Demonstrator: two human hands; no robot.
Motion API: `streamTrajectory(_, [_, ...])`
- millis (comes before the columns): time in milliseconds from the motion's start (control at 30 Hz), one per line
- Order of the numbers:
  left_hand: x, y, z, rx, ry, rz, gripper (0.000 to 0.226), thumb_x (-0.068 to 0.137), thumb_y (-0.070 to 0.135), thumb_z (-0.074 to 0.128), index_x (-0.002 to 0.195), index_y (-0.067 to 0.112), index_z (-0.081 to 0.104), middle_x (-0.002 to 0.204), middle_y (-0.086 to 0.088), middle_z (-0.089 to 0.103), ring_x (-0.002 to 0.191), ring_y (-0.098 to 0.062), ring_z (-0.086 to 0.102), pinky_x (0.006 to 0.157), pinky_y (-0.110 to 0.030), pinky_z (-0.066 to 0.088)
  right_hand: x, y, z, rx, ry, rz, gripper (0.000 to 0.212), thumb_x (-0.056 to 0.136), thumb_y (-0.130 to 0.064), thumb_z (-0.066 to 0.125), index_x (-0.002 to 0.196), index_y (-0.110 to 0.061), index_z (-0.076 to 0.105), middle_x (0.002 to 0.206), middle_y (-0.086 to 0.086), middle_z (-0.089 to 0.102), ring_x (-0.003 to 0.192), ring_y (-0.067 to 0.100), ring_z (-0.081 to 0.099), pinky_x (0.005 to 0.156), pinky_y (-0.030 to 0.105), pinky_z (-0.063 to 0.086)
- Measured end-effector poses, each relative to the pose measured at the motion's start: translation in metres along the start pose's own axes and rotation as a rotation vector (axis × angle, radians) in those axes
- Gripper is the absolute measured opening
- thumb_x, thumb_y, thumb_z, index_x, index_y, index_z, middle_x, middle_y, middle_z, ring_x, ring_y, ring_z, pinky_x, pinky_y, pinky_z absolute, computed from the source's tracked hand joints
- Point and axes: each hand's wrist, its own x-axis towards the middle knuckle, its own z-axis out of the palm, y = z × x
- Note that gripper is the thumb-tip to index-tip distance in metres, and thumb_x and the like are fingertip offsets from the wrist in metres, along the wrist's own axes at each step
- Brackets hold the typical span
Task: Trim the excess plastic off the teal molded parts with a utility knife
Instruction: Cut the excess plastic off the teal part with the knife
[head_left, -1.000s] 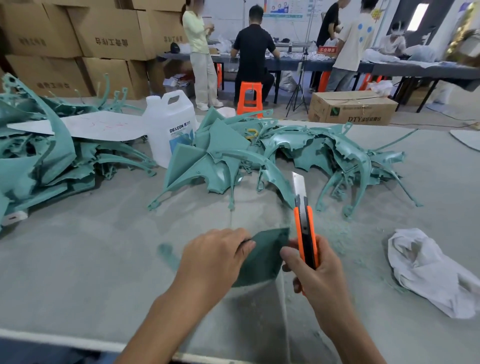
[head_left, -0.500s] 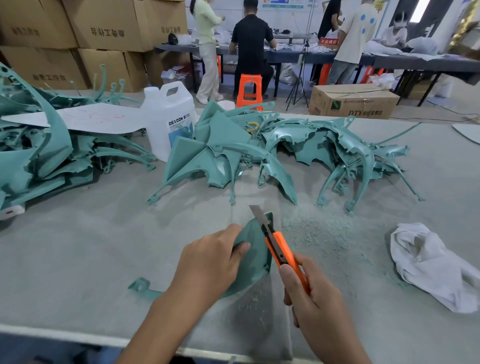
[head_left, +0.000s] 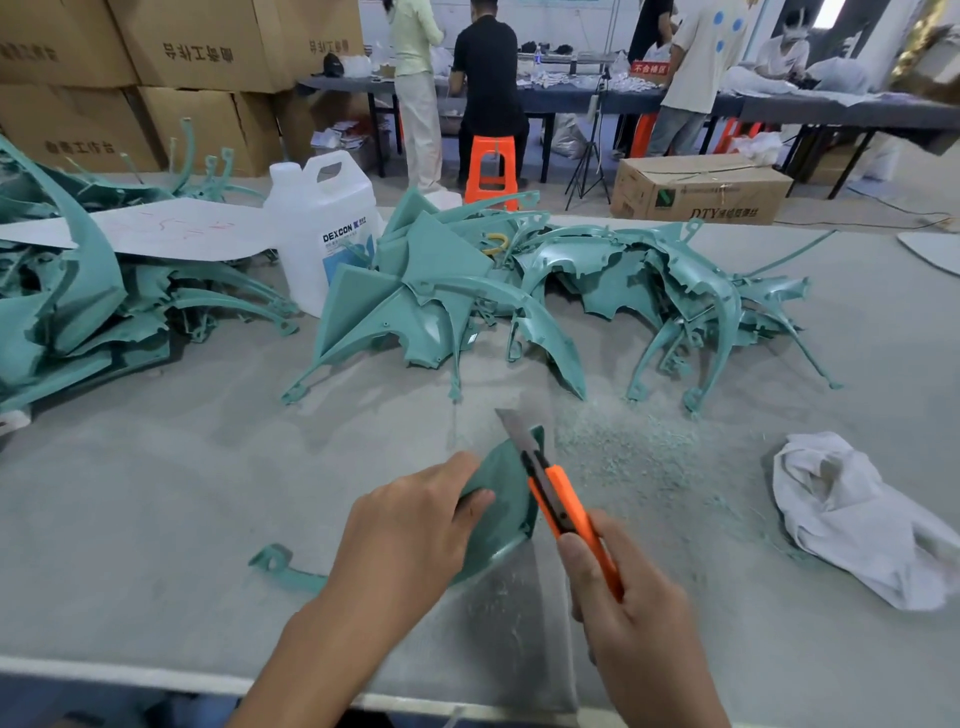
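My left hand grips a curved teal molded part near the table's front edge, thumb pressed on its face. A thin arm of the part sticks out to the left on the table. My right hand holds an orange utility knife; its extended blade lies along the part's right upper edge. A heap of teal molded parts sits across the middle of the table. Another heap lies at the left.
Teal shavings are scattered right of the blade. A crumpled white cloth lies at the right. A white DEXCON jug and a white sheet stand at the back left. Cardboard boxes and several people are beyond the grey table.
The knife has tilted from upright, away from the part, down onto the part's right edge. The part has been turned so its curved face shows, and its thin arm now rests on the table.
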Motion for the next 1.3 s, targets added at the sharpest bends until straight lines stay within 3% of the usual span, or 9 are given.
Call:
streamTrajectory(100, [0.001,-0.002,0.0,0.01,-0.015,-0.026,0.023,0.1,0.05,0.044,0.106,0.028,0.049,0.082,0.007,0.065,0.074,-0.026,0.059,0.058,-0.033,0.033,0.008,0.0,-0.001,0.035,0.017,0.051,0.04,0.083,-0.07,0.041,0.106,-0.042,0.058,0.062,0.002,0.062,0.048,0.015,0.055,0.057,0.047,0.054])
streamTrajectory(200, [0.006,-0.003,-0.002,0.01,-0.046,-0.04,0.021,0.1,0.05,0.043,0.105,0.03,0.047,0.081,0.006,0.062,0.077,-0.027,0.059,0.059,-0.035,0.038,0.013,-0.003,-0.006,0.017,0.0,0.04,0.041,0.082,-0.072,0.039,0.106,-0.043,0.057,0.064,-0.001,0.062,0.05,0.015,0.056,0.059,0.048,0.055])
streamTrajectory(400, [-0.001,0.002,-0.003,0.02,-0.036,-0.029,0.02,0.099,0.051,0.044,0.105,0.032,0.048,0.082,0.008,0.064,0.072,-0.024,0.058,0.057,-0.033,0.032,0.004,-0.009,-0.005,-0.009,-0.002,-0.012,0.048,0.086,-0.079,0.038,0.112,-0.045,0.058,0.063,-0.002,0.062,0.046,0.013,0.057,0.053,0.042,0.054])
streamTrajectory(567, [0.003,0.003,-0.006,0.032,-0.028,-0.065,0.022,0.098,0.054,0.043,0.103,0.033,0.046,0.082,0.006,0.065,0.077,-0.027,0.059,0.059,-0.034,0.036,0.006,-0.003,-0.005,0.074,-0.004,0.082,0.03,0.083,-0.069,0.043,0.102,-0.052,0.058,0.063,0.001,0.063,0.047,0.016,0.06,0.049,0.04,0.053])
streamTrajectory(667, [0.011,0.009,-0.01,-0.004,0.025,-0.074,0.022,0.097,0.052,0.05,0.1,0.03,0.053,0.073,0.009,0.06,0.072,-0.025,0.055,0.059,-0.035,0.039,0.006,-0.002,-0.003,0.261,-0.01,0.183,0.01,0.097,-0.046,0.052,0.096,-0.043,0.062,0.062,0.003,0.063,0.042,0.019,0.058,0.038,0.029,0.043])
streamTrajectory(833, [0.017,0.02,-0.02,-0.061,0.078,-0.059,0.015,0.1,0.043,0.046,0.092,0.032,0.039,0.057,0.01,0.043,0.059,-0.023,0.044,0.054,-0.035,0.028,-0.004,0.001,0.013,0.655,-0.064,0.453,0.016,0.105,-0.019,0.046,0.101,-0.012,0.059,0.068,0.008,0.062,0.042,0.024,0.051,0.033,0.025,0.038])
streamTrajectory(933, [0.011,0.029,-0.02,-0.117,0.109,-0.018,0.007,0.102,0.035,0.041,0.099,0.03,0.045,0.056,0.009,0.044,0.054,-0.018,0.044,0.052,-0.035,0.032,-0.012,-0.005,0.027,0.744,-0.141,0.516,0.016,0.106,-0.017,0.045,0.104,-0.009,0.059,0.067,0.011,0.062,0.041,0.025,0.051,0.034,0.025,0.04])
streamTrajectory(1100, [0.004,0.038,-0.019,-0.093,0.122,0.003,0.023,0.103,0.032,0.043,0.12,0.023,0.056,0.051,0.01,0.038,0.055,-0.024,0.04,0.056,-0.035,0.033,-0.01,-0.021,0.039,0.83,-0.103,0.524,0.018,0.105,-0.02,0.046,0.103,-0.006,0.058,0.067,0.01,0.059,0.041,0.024,0.049,0.033,0.025,0.038])
streamTrajectory(1300, [0.0,0.037,-0.024,-0.039,0.153,0.012,0.018,0.097,0.019,0.059,0.112,0.013,0.066,0.047,0.015,0.024,0.043,-0.022,0.031,0.047,-0.027,0.03,-0.002,-0.022,0.036,0.883,-0.053,0.536,0.02,0.105,-0.019,0.046,0.097,-0.003,0.055,0.063,0.007,0.057,0.041,0.023,0.047,0.034,0.025,0.038])
